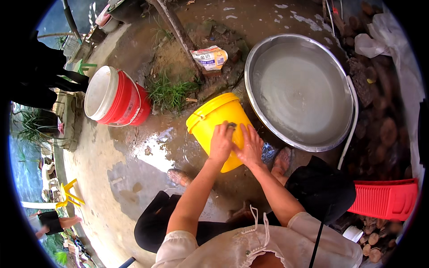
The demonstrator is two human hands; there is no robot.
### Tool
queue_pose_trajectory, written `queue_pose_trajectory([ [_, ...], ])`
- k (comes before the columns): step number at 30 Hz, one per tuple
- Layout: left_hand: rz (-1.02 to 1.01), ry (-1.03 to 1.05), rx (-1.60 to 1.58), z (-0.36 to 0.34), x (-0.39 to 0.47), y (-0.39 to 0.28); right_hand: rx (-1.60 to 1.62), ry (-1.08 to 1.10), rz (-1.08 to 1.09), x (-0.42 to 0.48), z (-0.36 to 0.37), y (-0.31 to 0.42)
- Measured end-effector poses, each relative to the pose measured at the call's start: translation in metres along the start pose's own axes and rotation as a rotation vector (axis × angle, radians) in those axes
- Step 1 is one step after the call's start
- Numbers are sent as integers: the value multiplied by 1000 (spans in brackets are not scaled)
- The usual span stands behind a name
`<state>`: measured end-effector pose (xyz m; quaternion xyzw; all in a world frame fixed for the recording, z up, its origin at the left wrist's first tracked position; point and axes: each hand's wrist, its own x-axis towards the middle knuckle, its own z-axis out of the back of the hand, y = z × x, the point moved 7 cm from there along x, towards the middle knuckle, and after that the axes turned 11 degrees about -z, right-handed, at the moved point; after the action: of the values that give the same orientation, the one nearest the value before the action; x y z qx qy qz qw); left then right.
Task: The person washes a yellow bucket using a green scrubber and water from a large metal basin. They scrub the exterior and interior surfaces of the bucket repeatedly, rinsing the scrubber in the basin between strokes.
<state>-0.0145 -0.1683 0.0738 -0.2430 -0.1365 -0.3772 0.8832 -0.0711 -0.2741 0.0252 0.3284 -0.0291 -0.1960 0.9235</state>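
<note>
A yellow plastic bucket (201,136) stands tilted between my feet, its rim towards the upper left. My left hand (222,140) lies against the side of the bucket, a small dark object (231,125) at its fingertips. Beside it my right hand (249,144) rests on the same bucket wall, fingers apart. Whether the left fingers grip the dark object is hard to see. To the right of the bucket, a wide metal basin (298,90) holds cloudy water.
A red bucket (129,100) stands at left on wet ground, near grass and a slim trunk. A white hose (351,117) runs along the basin. Stacked logs (388,130) and a red plastic washboard-like piece (385,199) lie at right. A person (52,222) is at far left.
</note>
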Motion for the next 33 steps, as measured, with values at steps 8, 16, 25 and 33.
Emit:
queue_pose_trajectory([
  [8, -87, 27, 293, -4, 9, 27, -75, 54, 32, -34, -30, 30],
  [16, -111, 162, 374, -14, 15, 28, -193, 65, 107, -56, -49, 48],
  [25, -202, 522, 316, -27, 11, 26, 1, -8, 98, -64, -40, 55],
  [33, 152, 421, -248, -7, -26, -5, 455, -22, 30, -36, -36, 17],
])
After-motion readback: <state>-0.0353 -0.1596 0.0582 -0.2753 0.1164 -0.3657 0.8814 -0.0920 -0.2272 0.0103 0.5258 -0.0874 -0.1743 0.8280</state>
